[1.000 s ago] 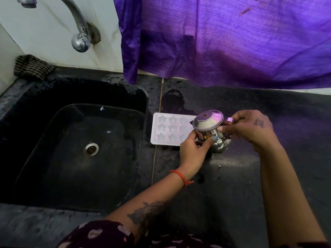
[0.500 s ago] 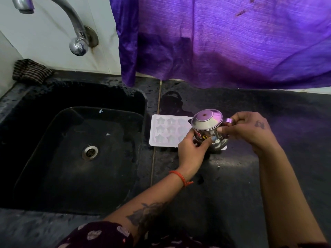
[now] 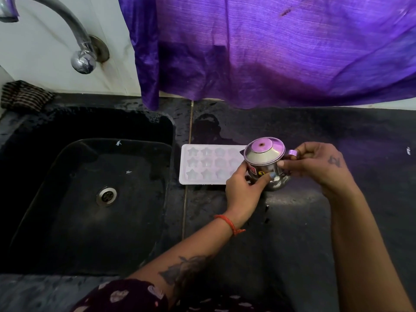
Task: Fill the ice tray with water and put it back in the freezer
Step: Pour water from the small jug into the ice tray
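Note:
A white ice tray (image 3: 202,165) with star-shaped cells lies flat on the dark counter (image 3: 292,221), just right of the sink. A small steel kettle (image 3: 265,163) with a domed lid is held over the tray's right end and hides that end. My left hand (image 3: 245,190) grips the kettle's lower body from the near side. My right hand (image 3: 315,165) holds the kettle at its handle, thumb against the body. Whether the cells hold water is unclear.
A deep black sink (image 3: 90,188) with a drain (image 3: 106,195) fills the left. A chrome tap (image 3: 74,34) curves over it from the white wall. A dark cloth (image 3: 22,96) sits at the sink's back left corner. A purple curtain (image 3: 270,46) hangs behind the counter.
The view has shifted slightly. Both hands and the kettle stay in place over the tray's right end.

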### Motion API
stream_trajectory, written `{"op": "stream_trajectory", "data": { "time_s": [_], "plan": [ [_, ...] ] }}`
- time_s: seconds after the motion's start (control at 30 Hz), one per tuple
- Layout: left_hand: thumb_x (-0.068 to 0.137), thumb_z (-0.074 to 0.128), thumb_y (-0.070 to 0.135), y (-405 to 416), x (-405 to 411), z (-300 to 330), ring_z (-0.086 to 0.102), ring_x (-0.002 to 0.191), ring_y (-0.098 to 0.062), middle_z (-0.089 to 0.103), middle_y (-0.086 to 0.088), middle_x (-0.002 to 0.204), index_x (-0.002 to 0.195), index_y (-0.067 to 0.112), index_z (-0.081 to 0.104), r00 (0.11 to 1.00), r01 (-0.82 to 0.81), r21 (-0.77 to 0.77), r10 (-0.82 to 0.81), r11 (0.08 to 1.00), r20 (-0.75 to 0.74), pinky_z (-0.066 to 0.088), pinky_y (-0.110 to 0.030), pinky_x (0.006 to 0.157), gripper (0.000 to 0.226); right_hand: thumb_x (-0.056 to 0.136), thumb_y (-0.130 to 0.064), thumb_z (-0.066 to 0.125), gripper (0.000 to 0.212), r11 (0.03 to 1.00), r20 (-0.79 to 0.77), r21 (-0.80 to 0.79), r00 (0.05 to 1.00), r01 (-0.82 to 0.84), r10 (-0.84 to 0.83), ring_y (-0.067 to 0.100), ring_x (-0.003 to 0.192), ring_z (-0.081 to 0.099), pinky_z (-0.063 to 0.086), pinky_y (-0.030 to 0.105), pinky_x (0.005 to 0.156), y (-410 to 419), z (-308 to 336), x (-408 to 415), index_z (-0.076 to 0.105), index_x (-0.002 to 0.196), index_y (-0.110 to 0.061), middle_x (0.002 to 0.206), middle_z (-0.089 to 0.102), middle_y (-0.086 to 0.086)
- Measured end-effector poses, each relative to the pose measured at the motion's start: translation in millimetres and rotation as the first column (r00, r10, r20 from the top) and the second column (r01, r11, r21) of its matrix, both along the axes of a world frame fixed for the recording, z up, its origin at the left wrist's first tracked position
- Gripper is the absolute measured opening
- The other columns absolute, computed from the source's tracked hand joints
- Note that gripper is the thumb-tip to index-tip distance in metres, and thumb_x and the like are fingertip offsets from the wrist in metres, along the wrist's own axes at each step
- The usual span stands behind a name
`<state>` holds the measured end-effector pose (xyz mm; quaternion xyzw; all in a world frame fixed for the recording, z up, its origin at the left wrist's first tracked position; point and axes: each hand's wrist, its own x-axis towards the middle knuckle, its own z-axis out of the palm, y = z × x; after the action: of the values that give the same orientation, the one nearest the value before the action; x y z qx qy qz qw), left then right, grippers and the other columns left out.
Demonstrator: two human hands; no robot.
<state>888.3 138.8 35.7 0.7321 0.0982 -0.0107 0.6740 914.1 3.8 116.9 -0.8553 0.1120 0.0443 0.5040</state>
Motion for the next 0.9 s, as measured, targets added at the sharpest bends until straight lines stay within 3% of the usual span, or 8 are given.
{"op": "stream_trajectory", "data": {
  "time_s": [0.13, 0.27, 0.47, 0.57, 0.77, 0.9],
  "plan": [
    [0.077, 0.076, 0.033, -6.0, -1.1, -1.9, 0.062, 0.092, -0.006, 0.069, 0.006, 0.099, 0.113, 0.017, 0.064, 1.000, 0.009, -0.016, -0.009, 1.000, -0.007, 0.053, -0.030, 0.085, 0.041, 0.058, -0.012, 0.087, 0.024, 0.997, -0.009, -0.072, 1.000, 0.009, -0.009, 0.022, 0.071, 0.071, 0.057, 0.041, 0.073, -3.4, 1.5, 0.6, 0.064, 0.066, -0.013, 0.067, 0.072, 0.007],
    [0.077, 0.075, 0.035, -9.3, 0.3, -5.8, 0.065, 0.095, -0.010, 0.070, 0.004, 0.103, 0.114, 0.017, 0.064, 1.000, 0.004, -0.022, -0.004, 1.000, -0.021, 0.054, -0.032, 0.086, 0.042, 0.059, -0.018, 0.086, 0.024, 0.990, -0.026, -0.141, 1.000, 0.001, -0.004, 0.020, 0.073, 0.072, 0.056, 0.048, 0.082, -2.5, 5.1, 2.0, 0.065, 0.070, -0.015, 0.068, 0.073, 0.004],
    [0.078, 0.075, 0.035, -9.3, 0.4, -6.2, 0.058, 0.074, 0.017, 0.063, 0.019, 0.081, 0.105, 0.021, 0.065, 1.000, 0.007, -0.009, -0.008, 1.000, -0.021, 0.051, -0.019, 0.078, 0.033, 0.061, -0.021, 0.087, 0.024, 0.978, -0.011, -0.210, 1.000, -0.005, 0.003, 0.015, 0.070, 0.071, 0.058, 0.045, 0.080, 2.1, 10.1, 3.3, 0.065, 0.068, -0.017, 0.067, 0.072, 0.000],
    [0.078, 0.074, 0.036, -8.8, 1.0, -6.9, 0.055, 0.073, 0.022, 0.062, 0.022, 0.080, 0.106, 0.021, 0.066, 0.999, 0.014, -0.007, -0.015, 1.000, -0.032, 0.049, -0.015, 0.076, 0.033, 0.061, -0.022, 0.087, 0.023, 0.972, -0.014, -0.234, 1.000, -0.008, 0.005, 0.015, 0.069, 0.070, 0.058, 0.044, 0.080, 2.8, 10.7, 4.6, 0.065, 0.069, -0.017, 0.067, 0.072, 0.000],
    [0.078, 0.074, 0.039, -8.9, 2.0, -6.9, 0.062, 0.092, -0.003, 0.068, 0.010, 0.096, 0.110, 0.019, 0.066, 0.999, -0.001, -0.002, 0.001, 1.000, -0.033, 0.052, -0.026, 0.085, 0.039, 0.062, -0.024, 0.086, 0.024, 0.967, -0.018, -0.256, 1.000, -0.010, 0.006, 0.016, 0.069, 0.070, 0.057, 0.047, 0.081, 2.8, 9.4, 6.8, 0.065, 0.069, -0.017, 0.067, 0.072, 0.001],
    [0.079, 0.073, 0.038, -8.8, 2.3, -5.9, 0.059, 0.087, 0.004, 0.067, 0.011, 0.095, 0.111, 0.020, 0.065, 0.999, 0.015, -0.012, -0.015, 1.000, -0.029, 0.050, -0.020, 0.082, 0.038, 0.062, -0.025, 0.086, 0.023, 0.966, -0.017, -0.259, 1.000, -0.011, 0.007, 0.016, 0.070, 0.070, 0.057, 0.047, 0.081, 2.4, 9.2, 7.5, 0.065, 0.070, -0.017, 0.068, 0.072, 0.001]
  ]
}}
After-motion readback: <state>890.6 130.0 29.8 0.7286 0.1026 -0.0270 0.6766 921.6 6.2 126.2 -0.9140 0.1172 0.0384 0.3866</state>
